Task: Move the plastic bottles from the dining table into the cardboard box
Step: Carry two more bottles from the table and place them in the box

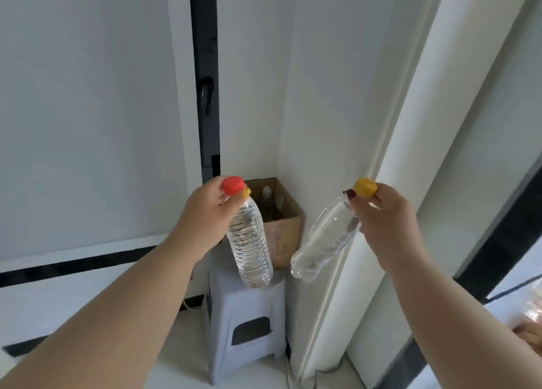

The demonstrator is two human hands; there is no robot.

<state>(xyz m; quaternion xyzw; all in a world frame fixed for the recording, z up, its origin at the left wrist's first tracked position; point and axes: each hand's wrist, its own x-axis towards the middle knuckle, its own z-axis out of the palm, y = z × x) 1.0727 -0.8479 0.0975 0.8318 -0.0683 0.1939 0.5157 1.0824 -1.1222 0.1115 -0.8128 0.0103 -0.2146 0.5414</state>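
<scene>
My left hand (202,210) grips the neck of a clear ribbed plastic bottle with a red cap (249,242); it hangs nearly upright in front of the cardboard box. A clear smooth bottle with a yellow cap (325,242) is held at its cap by my right hand (384,218) and tilts down to the left, beside the box. The open cardboard box (286,230) stands in the room corner on a stool. Inside it I can make out at least one bottle top (267,191). Both held bottles hover in the air, outside the box.
The box rests on a grey plastic stool (249,327) against white walls. A black vertical window frame with a handle (205,95) runs behind the left hand. A white door edge (396,183) rises at right. A cable lies on the floor near the stool.
</scene>
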